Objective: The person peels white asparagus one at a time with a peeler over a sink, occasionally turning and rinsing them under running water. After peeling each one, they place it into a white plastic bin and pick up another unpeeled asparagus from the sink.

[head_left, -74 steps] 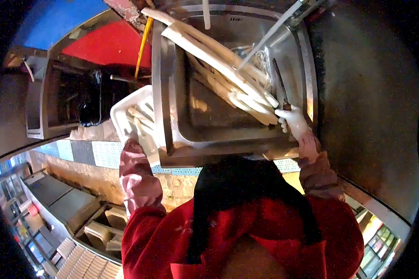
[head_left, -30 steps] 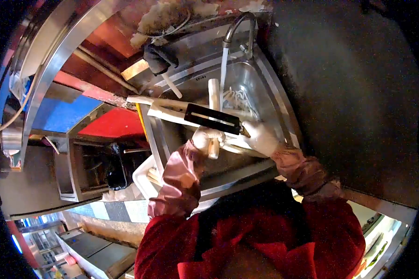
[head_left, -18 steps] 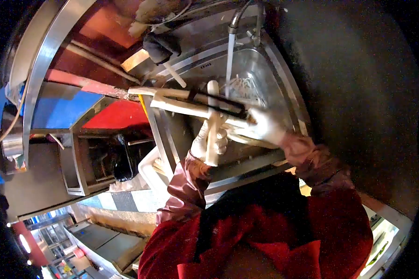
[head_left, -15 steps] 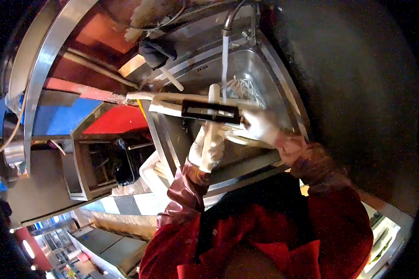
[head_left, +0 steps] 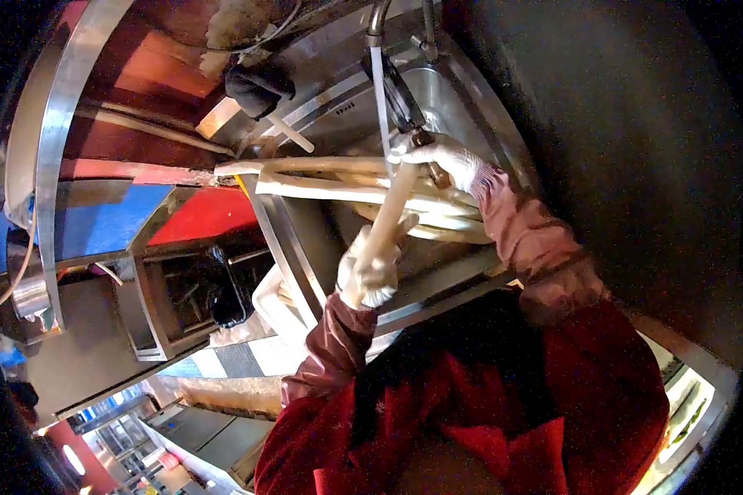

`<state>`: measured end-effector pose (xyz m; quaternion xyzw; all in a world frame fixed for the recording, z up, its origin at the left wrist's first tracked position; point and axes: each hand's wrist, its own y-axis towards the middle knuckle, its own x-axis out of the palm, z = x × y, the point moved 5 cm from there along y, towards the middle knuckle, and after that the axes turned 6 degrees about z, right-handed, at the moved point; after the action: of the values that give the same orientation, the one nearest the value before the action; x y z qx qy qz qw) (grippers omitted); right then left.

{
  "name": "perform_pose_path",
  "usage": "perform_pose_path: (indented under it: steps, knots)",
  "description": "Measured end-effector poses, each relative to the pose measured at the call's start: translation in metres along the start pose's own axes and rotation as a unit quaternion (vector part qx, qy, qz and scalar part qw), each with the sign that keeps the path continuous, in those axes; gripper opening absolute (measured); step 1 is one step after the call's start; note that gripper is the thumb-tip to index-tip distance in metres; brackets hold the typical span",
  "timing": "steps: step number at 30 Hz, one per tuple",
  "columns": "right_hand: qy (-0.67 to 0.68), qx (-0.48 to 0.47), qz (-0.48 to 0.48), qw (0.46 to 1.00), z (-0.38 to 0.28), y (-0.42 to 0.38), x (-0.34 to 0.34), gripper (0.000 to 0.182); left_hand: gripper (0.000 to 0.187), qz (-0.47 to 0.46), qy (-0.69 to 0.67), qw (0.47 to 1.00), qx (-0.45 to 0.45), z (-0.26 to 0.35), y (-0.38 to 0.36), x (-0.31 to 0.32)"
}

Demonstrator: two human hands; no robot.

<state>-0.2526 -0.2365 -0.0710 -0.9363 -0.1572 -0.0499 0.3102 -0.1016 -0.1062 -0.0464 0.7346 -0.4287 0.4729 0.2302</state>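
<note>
stalk [head_left: 386, 216]: pale, long, tilted, over sink | knife [head_left: 398, 92]: dark blade, under tap stream

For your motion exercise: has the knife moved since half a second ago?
Yes. The knife in the right hand has swung from lying across the pale stalks up towards the tap.

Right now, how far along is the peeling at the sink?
Done: some pale pieces lie in the white tray. In hand: the left hand holds one long stalk while the right hand works the peeler under running water. Left: several long stalks across the sink.
</note>
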Motion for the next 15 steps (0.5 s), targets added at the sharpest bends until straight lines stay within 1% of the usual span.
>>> perform_pose_path:
  steps: [1,2,3,4,5,6,7,8,9,10,11,12,13,14,15]
  knots:
    - [-0.001,-0.001,-0.002,1.000,0.005,0.000,-0.002,0.023,0.062,0.044,0.024,0.998,0.026,0.013,-0.002,0.003]
    - [0.028,-0.015,0.003,0.999,0.016,0.002,-0.006,0.021,0.062,0.078,0.082,0.990,0.089,0.029,0.000,0.010]
    - [0.055,-0.028,0.007,0.998,0.027,0.008,-0.010,0.018,0.062,0.119,0.145,0.971,0.147,0.044,0.000,0.017]
    - [0.085,-0.007,0.020,0.996,0.036,0.015,-0.007,0.016,0.062,0.167,0.207,0.943,0.198,0.059,0.000,0.025]
    - [0.132,0.016,0.041,0.990,0.048,0.015,-0.009,0.015,0.062,0.164,0.207,0.943,0.203,0.076,0.002,0.015]
    - [0.179,0.040,0.063,0.981,0.052,0.003,-0.004,0.015,0.065,0.121,0.254,0.932,0.229,0.097,0.007,0.011]
    - [0.198,0.005,0.033,0.980,0.070,0.012,-0.005,0.015,0.069,0.077,0.301,0.916,0.254,0.116,0.016,0.011]
    - [0.253,0.065,0.113,0.959,0.065,0.001,0.003,0.019,0.075,0.032,0.347,0.896,0.277,0.131,0.025,0.014]
    - [0.321,0.075,0.125,0.936,0.073,0.003,0.012,0.017,0.082,-0.013,0.391,0.871,0.297,0.139,0.034,0.021]
    - [0.387,0.083,0.136,0.908,0.083,0.009,0.016,0.016,0.077,-0.025,0.379,0.861,0.338,0.134,0.051,0.033]
    - [0.398,0.078,0.101,0.908,0.089,0.014,0.018,0.015,0.072,0.028,0.386,0.843,0.374,0.126,0.065,0.036]
    - [0.433,0.083,0.109,0.891,0.070,-0.006,0.030,0.015,0.067,0.082,0.390,0.822,0.408,0.120,0.078,0.034]
    - [0.349,0.007,0.084,0.934,0.068,0.000,0.029,0.015,0.054,0.144,0.422,0.794,0.414,0.138,0.090,0.008]
    - [0.384,0.034,0.078,0.919,0.059,-0.007,0.033,0.015,0.039,0.127,0.447,0.780,0.420,0.151,0.102,-0.022]
    - [0.419,0.061,0.074,0.903,0.050,-0.014,0.038,0.015,0.034,0.131,0.458,0.793,0.380,0.131,0.107,-0.006]
